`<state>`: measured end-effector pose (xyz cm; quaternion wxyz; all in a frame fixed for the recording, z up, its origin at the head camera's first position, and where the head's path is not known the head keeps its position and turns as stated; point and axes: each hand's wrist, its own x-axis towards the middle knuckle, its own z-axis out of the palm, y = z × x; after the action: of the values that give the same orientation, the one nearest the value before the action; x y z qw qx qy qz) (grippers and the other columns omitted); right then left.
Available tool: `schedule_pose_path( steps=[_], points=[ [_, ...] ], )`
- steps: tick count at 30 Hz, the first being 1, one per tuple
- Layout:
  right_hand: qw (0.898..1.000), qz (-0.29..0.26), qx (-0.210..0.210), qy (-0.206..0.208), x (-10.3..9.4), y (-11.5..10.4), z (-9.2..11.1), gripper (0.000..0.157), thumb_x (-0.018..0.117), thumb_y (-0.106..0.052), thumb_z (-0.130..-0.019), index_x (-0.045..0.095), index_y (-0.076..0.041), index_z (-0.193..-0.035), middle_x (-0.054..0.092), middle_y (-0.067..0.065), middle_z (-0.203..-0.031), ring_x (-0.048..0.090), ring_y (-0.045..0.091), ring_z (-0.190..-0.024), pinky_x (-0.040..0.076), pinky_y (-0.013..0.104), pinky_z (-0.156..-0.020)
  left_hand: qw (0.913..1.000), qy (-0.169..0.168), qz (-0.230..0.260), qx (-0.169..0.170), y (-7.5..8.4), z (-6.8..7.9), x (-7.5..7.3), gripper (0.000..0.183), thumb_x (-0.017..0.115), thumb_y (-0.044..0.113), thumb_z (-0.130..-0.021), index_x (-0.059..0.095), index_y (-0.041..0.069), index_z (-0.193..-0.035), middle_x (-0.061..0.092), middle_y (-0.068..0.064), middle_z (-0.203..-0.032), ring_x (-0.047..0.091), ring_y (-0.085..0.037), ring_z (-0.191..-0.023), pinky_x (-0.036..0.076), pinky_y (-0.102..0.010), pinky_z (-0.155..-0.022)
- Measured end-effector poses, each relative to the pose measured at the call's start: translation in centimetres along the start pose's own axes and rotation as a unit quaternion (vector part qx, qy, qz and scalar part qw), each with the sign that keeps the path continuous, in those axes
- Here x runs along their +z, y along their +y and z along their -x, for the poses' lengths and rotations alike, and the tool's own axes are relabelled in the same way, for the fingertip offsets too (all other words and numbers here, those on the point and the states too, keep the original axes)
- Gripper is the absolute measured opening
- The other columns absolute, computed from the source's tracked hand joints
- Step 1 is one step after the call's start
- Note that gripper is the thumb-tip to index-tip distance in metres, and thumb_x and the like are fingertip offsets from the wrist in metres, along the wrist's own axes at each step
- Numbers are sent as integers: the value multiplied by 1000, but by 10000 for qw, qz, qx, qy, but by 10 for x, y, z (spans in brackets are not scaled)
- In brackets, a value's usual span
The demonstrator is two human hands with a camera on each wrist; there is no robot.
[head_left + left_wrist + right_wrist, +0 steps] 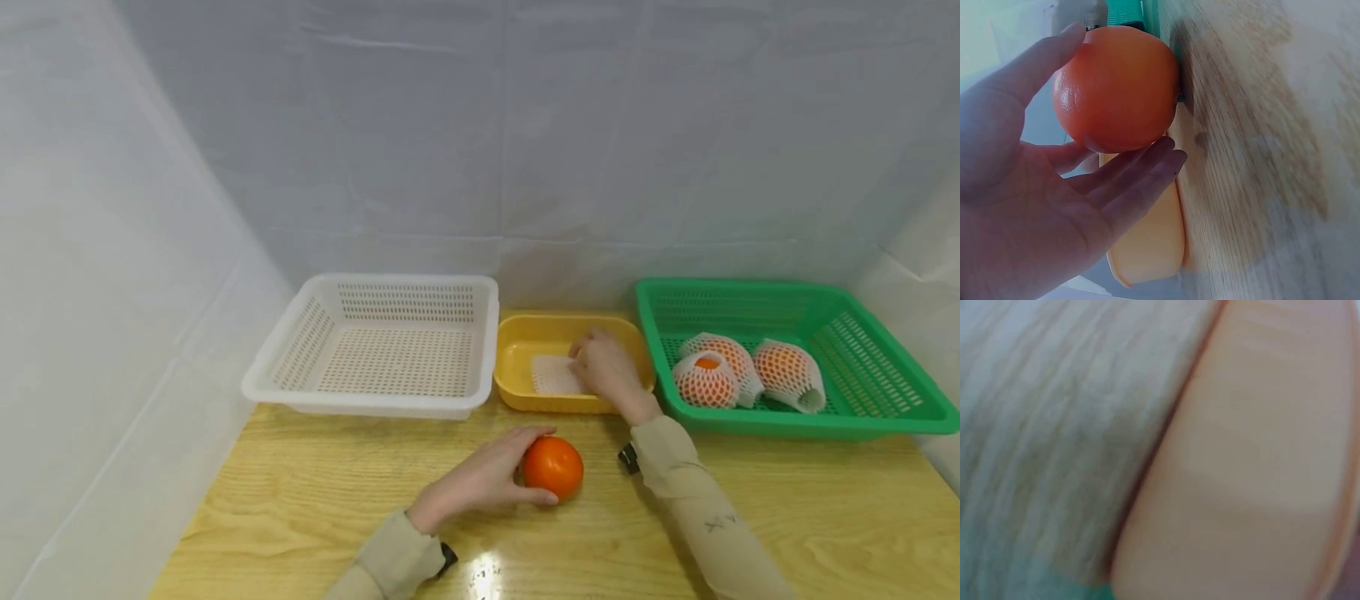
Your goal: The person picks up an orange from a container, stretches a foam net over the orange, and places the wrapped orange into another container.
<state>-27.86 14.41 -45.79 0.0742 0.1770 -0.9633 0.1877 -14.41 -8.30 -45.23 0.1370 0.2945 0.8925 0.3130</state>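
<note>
A smooth, round orange fruit (552, 467) rests on the wooden table. My left hand (483, 475) holds it from the left, thumb on the near side and fingers curved round the far side. The left wrist view shows the same fruit (1119, 90) between the thumb and fingers of the left hand (1054, 181). Inside the yellow basket (517, 400), my right hand (609, 371) is bent down at the right end of a white foam net (553, 375). Its fingertips are hidden, so a pinch cannot be made out. The right wrist view shows only the basket's wall (1241, 456) and blurred table.
A white slotted basket (480, 392) stands left of the yellow one. To the right, a green basket (885, 408) holds several net-wrapped orange fruits (787, 371). White sheeting (375, 150) rises behind and at both sides.
</note>
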Motion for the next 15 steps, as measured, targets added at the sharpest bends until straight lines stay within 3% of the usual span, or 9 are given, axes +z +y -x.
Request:
schedule_pose_path(
  steps=[8,12,15],
  points=[
    [9930,-345,138,1121,-24,-13,11,21,67,-23,-99,69,-4,-110,74,15,-98,68,33,-79,56,48,-67,9998,80,158,24,0,0,-1,84,73,51,-90,38,11,-155,46,-12,-153,49,-26,-137,43,-48,-111],
    [9769,-1330,187,1660,-37,-19,19,28,68,-23,-99,66,-1,-115,73,20,-105,70,36,-90,58,50,-75,9984,305,479,-63,0,0,-4,74,63,52,-97,40,11,-154,50,-10,-150,54,-27,-131,47,-46,-107],
    [9584,-2149,322,1848,-44,-23,26,30,70,-24,-98,63,-1,-115,71,21,-109,71,37,-95,60,48,-75,9922,776,971,60,1,-2,-7,61,58,43,-102,45,7,-149,54,-12,-146,57,-28,-127,50,-45,-104]
  ],
)
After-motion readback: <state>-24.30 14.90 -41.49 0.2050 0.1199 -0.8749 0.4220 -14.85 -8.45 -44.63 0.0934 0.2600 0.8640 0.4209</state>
